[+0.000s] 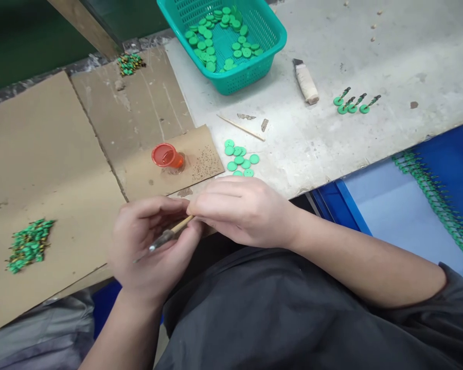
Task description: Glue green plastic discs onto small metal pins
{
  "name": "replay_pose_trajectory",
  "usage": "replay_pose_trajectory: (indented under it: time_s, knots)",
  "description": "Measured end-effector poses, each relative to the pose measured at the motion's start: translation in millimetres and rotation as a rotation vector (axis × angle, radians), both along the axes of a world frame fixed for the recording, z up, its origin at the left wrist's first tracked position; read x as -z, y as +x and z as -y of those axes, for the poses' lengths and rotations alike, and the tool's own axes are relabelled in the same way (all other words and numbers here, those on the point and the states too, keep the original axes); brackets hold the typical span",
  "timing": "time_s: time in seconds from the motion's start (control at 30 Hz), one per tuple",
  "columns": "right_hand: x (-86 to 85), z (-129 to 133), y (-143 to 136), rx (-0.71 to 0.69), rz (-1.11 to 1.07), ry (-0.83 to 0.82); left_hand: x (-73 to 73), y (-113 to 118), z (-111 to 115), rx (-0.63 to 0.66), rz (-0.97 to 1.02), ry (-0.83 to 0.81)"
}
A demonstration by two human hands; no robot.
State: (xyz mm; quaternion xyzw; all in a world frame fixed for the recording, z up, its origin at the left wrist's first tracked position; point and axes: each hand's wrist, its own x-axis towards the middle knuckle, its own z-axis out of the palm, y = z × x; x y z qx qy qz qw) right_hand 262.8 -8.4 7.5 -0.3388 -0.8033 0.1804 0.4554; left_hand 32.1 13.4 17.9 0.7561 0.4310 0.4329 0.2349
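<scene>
My left hand (pixel 150 246) is curled at the table's front edge, with a thin wooden stick (pixel 182 224) lying across it. A dark, blurred piece with a shiny tip (pixel 160 240) shows at the stick's lower end, over the palm. My right hand (pixel 243 210) is closed, its fingertips meeting those of my left hand at the stick's upper end. What the right fingertips pinch is hidden. Just beyond my right hand lie several loose green discs (pixel 239 160). An orange-red cup (pixel 165 155) stands on cardboard beyond my left hand.
A teal basket (pixel 247 79) of green discs stands at the back. Another stick (pixel 241 127), a wrapped blade (pixel 306 83) and several discs with dark stems (pixel 352 108) lie on the table (pixel 332 149). Green-yellow piles (pixel 30 245) rest on cardboard at left. Blue trays (pixel 355 205) sit below right.
</scene>
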Motion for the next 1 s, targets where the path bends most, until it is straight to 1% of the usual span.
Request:
replay_pose_trajectory:
  time_s: [0.07,0.1,0.13,0.23,0.3,0.37,0.43,0.57,0.73,0.83,1.0]
  knots:
    - [0.5,0,0,0.005,-0.022,-0.003,-0.8,1,1,-0.008,-0.005,-0.037]
    - [0.5,1,1,0.034,-0.051,-0.013,-1.5,1,2,-0.010,-0.007,-0.068]
    - [0.0,3,2,0.084,-0.089,-0.029,-2.4,2,3,-0.011,-0.006,-0.102]
    - [-3.6,8,6,0.307,-0.255,-0.092,-5.8,6,5,-0.024,0.024,-0.193]
    - [-6.2,11,9,0.390,-0.358,-0.145,-8.2,8,6,-0.049,0.057,-0.225]
    - [-7.4,13,11,0.392,-0.422,-0.194,-10.6,10,7,-0.066,0.084,-0.255]
    - [-7.3,13,12,0.364,-0.437,-0.229,-13.4,11,6,-0.074,0.107,-0.282]
    - [-6.3,12,12,0.309,-0.444,-0.234,-19.3,10,1,-0.069,0.138,-0.319]
    - [-8.1,11,13,0.300,-0.458,-0.249,-22.8,6,-8,-0.026,0.133,-0.344]
    - [-9.0,13,15,0.285,-0.389,-0.233,-18.5,4,-7,-0.006,0.096,-0.302]
    - [-8.8,16,10,0.227,-0.215,-0.100,-2.6,-3,6,-0.002,0.013,-0.167]
